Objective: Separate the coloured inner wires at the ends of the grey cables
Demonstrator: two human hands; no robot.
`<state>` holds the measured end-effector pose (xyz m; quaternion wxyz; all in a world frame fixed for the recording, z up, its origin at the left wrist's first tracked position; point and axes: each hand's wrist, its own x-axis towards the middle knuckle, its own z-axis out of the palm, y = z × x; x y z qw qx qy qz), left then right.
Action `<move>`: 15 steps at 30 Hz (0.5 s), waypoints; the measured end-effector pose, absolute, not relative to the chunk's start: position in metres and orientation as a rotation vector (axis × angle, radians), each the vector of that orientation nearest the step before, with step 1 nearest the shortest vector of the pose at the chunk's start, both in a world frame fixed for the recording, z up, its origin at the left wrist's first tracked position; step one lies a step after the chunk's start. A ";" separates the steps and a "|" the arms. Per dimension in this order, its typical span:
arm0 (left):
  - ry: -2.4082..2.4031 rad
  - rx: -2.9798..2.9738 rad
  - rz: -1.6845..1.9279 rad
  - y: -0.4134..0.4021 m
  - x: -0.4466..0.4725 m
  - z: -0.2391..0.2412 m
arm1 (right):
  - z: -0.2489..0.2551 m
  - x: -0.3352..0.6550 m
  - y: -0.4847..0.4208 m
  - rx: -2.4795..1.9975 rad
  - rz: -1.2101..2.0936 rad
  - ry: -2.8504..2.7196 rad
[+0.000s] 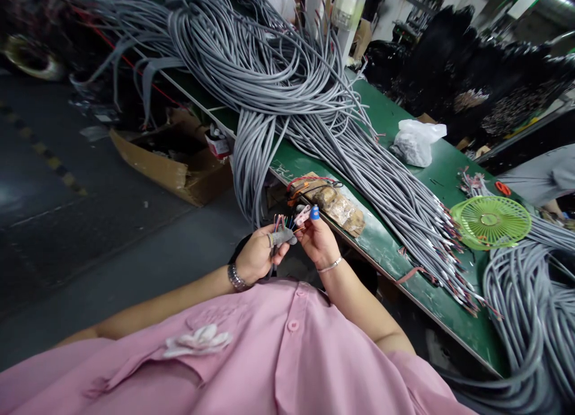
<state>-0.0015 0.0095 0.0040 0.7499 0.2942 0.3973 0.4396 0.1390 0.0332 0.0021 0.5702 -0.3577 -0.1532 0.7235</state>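
Note:
My left hand [257, 257] is closed round the end of a grey cable, and its thumb wears a grey cover [280, 237]. Thin coloured wires [280, 221] fan out above that thumb. Close beside it, my right hand [320, 245] is closed, with a blue wrap [314, 212] on one fingertip. A small pale pink piece [302, 215] shows at its fingers; its exact kind is unclear. Some coloured wires run between the two hands, and the fingertips partly hide where they end.
Grey cables [251, 73] lie piled along the green table [381, 103]. Near its edge sits a taped brown block [336, 205]. A white plastic bag [418, 142], a green fan [490, 222] and orange-handled scissors [502, 188] are farther right. A cardboard box [157, 163] stands below.

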 end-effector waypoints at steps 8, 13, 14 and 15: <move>0.874 0.644 0.952 0.007 -0.003 0.004 | 0.009 0.142 0.031 -0.881 1.792 -0.362; 0.868 0.628 0.983 0.001 -0.008 0.006 | 0.012 0.146 0.028 -0.864 1.796 -0.394; 0.866 0.626 1.003 0.000 -0.008 0.006 | 0.012 0.146 0.028 -0.872 1.772 -0.409; 0.864 0.624 1.025 -0.001 -0.008 0.006 | 0.012 0.146 0.027 -0.879 1.750 -0.425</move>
